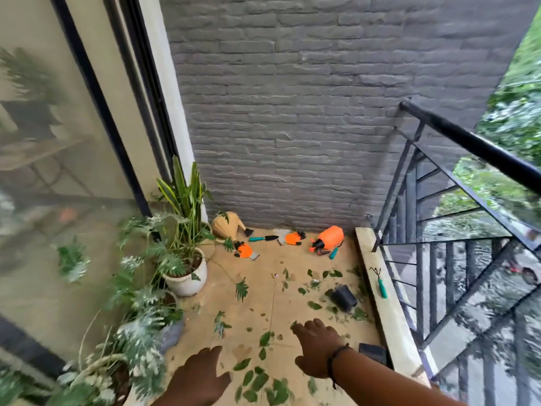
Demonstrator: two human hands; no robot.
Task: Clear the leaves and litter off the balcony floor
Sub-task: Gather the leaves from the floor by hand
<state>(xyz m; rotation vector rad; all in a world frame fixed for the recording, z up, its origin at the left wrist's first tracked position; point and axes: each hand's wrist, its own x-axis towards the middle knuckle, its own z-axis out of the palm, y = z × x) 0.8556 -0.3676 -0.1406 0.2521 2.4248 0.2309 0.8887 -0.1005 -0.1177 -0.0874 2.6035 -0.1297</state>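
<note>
Both hands reach out over the balcony floor with fingers spread wide, each grip holding nothing: the left hand low near the plants, the right hand further forward. Green leaves lie scattered on the floor under and between them, more beside a tipped black pot. Further off by the brick wall lie orange gloves and an orange sprayer
</note>
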